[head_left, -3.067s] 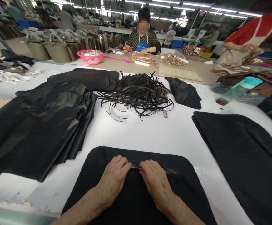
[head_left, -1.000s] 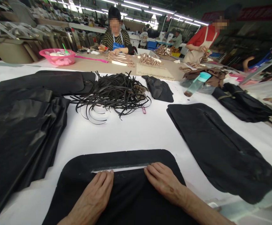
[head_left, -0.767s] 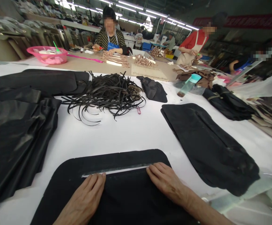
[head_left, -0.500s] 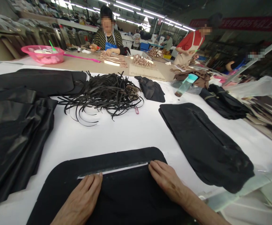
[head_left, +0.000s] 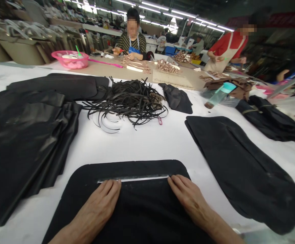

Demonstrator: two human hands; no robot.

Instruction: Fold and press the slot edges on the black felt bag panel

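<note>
In front of me on the white tabletop lies a black panel (head_left: 142, 166) with rounded corners. A long narrow slot (head_left: 142, 178) runs across it, and white shows through. Over its lower part spreads black cloth (head_left: 147, 210), its upper edge along the slot. My left hand (head_left: 103, 198) has its fingers together, gripping the cloth edge near the slot's left end. At the right end, my right hand (head_left: 185, 193) grips the same edge with closed fingers. Both thumbs are hidden.
Black sheets (head_left: 27, 135) lie at left, a heap of black strips (head_left: 132, 98) beyond. A slotted black panel stack (head_left: 244, 162) lies at right, near a teal-lidded bottle (head_left: 219, 95). Across the table, one person (head_left: 132, 40) sits near a pink basin (head_left: 71, 59); another (head_left: 223, 51) stands at right.
The view has swung left, so everything sits further right in the picture. Both hands stay at the slot's two ends, still on the cloth edge.
</note>
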